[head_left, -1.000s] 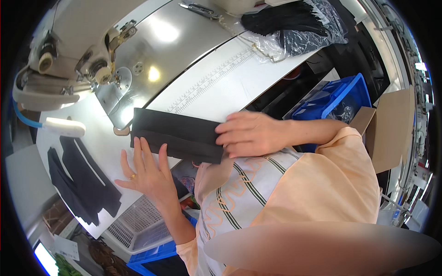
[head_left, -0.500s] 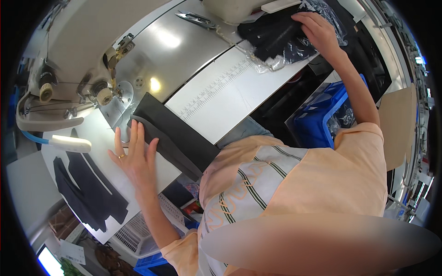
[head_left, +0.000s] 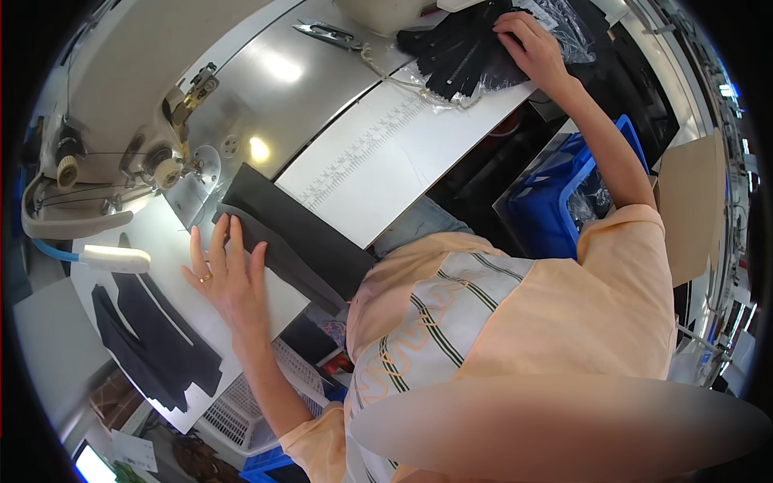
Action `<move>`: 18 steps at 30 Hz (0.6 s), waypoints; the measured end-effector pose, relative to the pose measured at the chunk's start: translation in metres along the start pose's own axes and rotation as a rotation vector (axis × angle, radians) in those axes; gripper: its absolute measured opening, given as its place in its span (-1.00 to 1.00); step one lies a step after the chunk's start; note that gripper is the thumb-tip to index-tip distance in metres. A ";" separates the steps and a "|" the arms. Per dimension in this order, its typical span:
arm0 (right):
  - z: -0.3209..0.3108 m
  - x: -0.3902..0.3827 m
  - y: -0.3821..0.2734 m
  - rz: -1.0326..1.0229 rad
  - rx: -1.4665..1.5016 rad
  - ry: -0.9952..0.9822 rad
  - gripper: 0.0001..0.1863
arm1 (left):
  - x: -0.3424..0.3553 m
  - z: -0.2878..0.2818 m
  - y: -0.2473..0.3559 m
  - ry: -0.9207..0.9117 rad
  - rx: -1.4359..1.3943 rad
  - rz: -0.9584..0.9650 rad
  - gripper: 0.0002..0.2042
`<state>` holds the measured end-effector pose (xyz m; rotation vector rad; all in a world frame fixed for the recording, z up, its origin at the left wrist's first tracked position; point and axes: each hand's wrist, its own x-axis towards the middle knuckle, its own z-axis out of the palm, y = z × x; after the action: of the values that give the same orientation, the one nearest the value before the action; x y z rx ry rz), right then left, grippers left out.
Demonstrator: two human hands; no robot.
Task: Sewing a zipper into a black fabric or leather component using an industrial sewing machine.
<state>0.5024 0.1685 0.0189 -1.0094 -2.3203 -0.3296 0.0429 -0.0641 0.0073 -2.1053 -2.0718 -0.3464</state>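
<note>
My left hand [head_left: 233, 278] lies flat with its fingers spread. Its fingertips press on the end of a dark grey fabric piece [head_left: 282, 262], which rests along a wider black fabric panel [head_left: 298, 233] beside the sewing machine's needle area. A ring sits on one of its fingers. At the top right, my right hand [head_left: 535, 52] reaches a fanned pile of black zippers [head_left: 455, 60] lying on a clear plastic bag [head_left: 576, 36]. Its fingers are bent and pinched at the pile's edge; what lies under the fingertips is partly hidden.
The sewing machine [head_left: 121, 88] with a lit lamp [head_left: 117, 258] stands at left. Thread snips [head_left: 328, 35] lie on the metal bed. Dark cut pieces [head_left: 153, 338] rest on the table at lower left, above a white basket [head_left: 233, 414]. A blue crate [head_left: 539, 201] stands at right.
The whole view has shifted slightly. The black zippers are more fanned out at my right hand, which stays at the pile. My left hand stays on the fabric.
</note>
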 end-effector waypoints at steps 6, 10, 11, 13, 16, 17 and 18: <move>-0.016 -0.010 0.005 0.001 0.089 0.008 -0.90 | 0.000 0.002 0.000 0.024 0.006 0.010 -0.57; -0.029 -0.018 0.035 0.426 0.752 0.120 -0.81 | 0.002 0.000 -0.001 0.031 0.002 0.011 -0.59; -0.034 -0.003 0.012 0.482 0.800 0.197 -0.81 | 0.000 0.002 -0.002 0.039 0.000 0.008 -0.59; -0.050 0.024 -0.049 0.511 0.899 0.251 -0.72 | -0.006 0.001 -0.003 0.041 0.011 -0.019 -0.60; -0.043 0.043 -0.135 0.140 1.138 0.050 -0.81 | -0.006 0.000 -0.004 0.016 0.031 -0.057 -0.62; -0.036 0.045 -0.167 0.139 1.204 -0.088 -0.78 | -0.003 0.001 -0.005 0.031 0.014 -0.009 -0.61; -0.022 0.051 -0.197 0.077 1.345 -0.133 -0.87 | 0.003 0.003 -0.004 0.045 -0.005 0.044 -0.61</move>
<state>0.3400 0.0543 0.0675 -0.3841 -1.9094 1.2041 0.0389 -0.0606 0.0051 -2.1225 -1.9983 -0.3887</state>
